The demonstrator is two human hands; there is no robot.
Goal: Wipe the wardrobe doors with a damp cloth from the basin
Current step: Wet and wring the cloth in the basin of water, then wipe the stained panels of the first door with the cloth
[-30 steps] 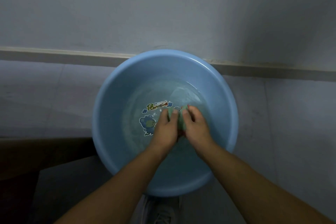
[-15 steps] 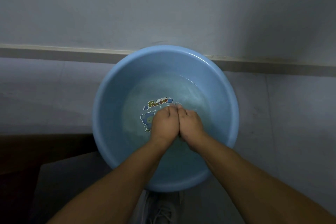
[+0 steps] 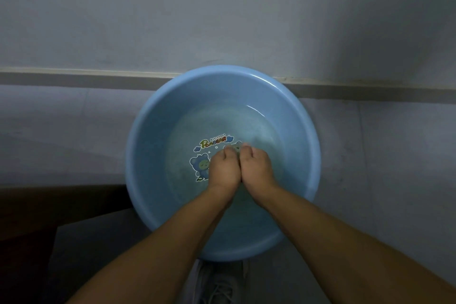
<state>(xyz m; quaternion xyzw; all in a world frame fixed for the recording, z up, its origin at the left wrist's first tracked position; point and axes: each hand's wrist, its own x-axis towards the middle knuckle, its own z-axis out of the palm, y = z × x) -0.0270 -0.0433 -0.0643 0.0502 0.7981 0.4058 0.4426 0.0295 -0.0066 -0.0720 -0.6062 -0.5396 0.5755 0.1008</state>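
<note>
A round light-blue basin stands on the floor against the wall, with shallow water and a cartoon sticker on its bottom. My left hand and my right hand are pressed side by side over the water, both fists closed around a small green cloth. Only a sliver of the cloth shows between the fingertips; the rest is hidden inside the hands. No wardrobe is in view.
A pale wall rises behind the basin, with a skirting strip along its foot. Grey floor tiles lie on both sides. A dark wooden edge sits at the lower left. My shoe is just below the basin.
A second ago my fingers were looser and the green cloth showed between my hands. Both hands have since closed tight around it, pressed together, hiding most of it.
</note>
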